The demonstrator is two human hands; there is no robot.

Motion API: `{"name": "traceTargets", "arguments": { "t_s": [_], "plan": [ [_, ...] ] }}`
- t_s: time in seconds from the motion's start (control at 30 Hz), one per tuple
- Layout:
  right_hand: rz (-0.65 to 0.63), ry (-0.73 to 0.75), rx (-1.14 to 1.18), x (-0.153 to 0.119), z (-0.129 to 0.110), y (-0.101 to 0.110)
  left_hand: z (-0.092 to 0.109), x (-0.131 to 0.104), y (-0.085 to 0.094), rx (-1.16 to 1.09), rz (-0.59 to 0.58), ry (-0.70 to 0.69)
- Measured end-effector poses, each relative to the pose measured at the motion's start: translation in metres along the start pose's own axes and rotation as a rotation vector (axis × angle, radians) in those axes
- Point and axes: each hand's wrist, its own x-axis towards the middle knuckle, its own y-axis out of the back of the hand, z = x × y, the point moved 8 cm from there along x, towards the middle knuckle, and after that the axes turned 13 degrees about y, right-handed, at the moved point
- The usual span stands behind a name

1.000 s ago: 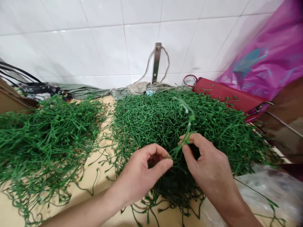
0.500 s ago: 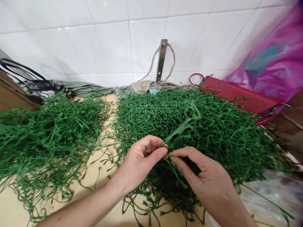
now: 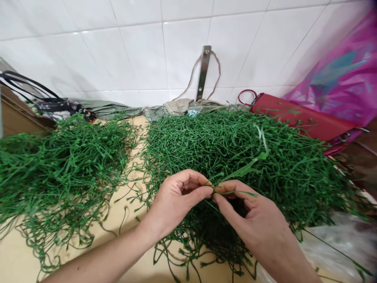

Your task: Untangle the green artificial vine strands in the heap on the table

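My left hand [image 3: 176, 204] is closed, with thumb and forefinger pinching thin green plastic stems. Touching its fingertips, my right hand [image 3: 259, 224] is closed too, pinching the same small piece. From between the hands a flat green plastic sprig [image 3: 246, 169] points up and to the right, ending in a pale, whitish strip. One thin stem [image 3: 247, 193] lies across my right forefinger. Exactly how the pieces join is hidden by my fingertips. Below and behind both hands spreads a large heap of green plastic stems [image 3: 188, 145] with small forked tips.
Another heap of stems [image 3: 67, 169] lies at left on the tan tabletop [image 3: 132, 214]. A red bag [image 3: 303, 118] and a pink plastic bag [image 3: 338, 74] stand at back right. Clear plastic film [image 3: 347, 239] lies front right; a cardboard box [image 3: 23, 114] stands far left.
The sprig has swung down toward the right. My fingertips have come together and moved slightly right, and a thin stem now lies over my right forefinger.
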Motion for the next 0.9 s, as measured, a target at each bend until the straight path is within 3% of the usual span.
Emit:
{"name": "traceTargets", "arguments": {
  "t_s": [0.33, 0.67, 0.83, 0.9],
  "plan": [
    [-0.031, 0.05, -0.095, -0.002, 0.0, 0.006, -0.013, 0.003, -0.01, -0.125, -0.228, 0.194],
    [-0.019, 0.163, -0.394, 0.0, 0.007, 0.003, -0.017, 0.003, -0.012, -0.093, -0.153, 0.213],
    [0.063, 0.083, -0.442, 0.006, 0.027, 0.021, -0.019, -0.015, -0.03, -0.076, -0.263, 0.233],
    [0.084, 0.057, -0.394, 0.007, 0.031, 0.026, -0.015, -0.017, -0.029, -0.085, -0.253, 0.189]
  ]
}}
